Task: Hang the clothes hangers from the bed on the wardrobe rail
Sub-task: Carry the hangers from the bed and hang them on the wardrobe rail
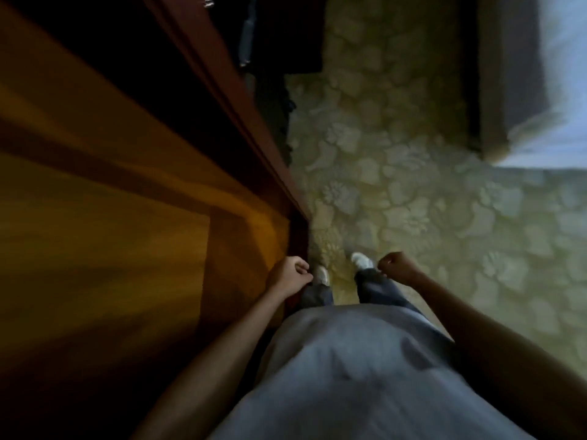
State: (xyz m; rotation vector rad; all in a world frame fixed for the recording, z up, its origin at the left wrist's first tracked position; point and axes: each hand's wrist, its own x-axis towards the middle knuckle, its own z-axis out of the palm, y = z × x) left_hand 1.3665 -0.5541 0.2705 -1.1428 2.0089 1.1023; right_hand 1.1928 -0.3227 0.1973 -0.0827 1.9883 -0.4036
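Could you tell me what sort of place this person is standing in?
Probably a bedroom: a tall wooden wardrobe runs along the person's left, a patterned stone-look floor lies underfoot, and what looks like a bed edge with pale bedding sits at upper right.

Readable text: none in this blurred, dim view.
Wardrobe door point(104, 249), left: plain wood grain, no label or number.
Floor point(397, 185), centre and right: stone pattern only, no sign.
Shirt point(349, 376), near: plain grey, no print or brand.
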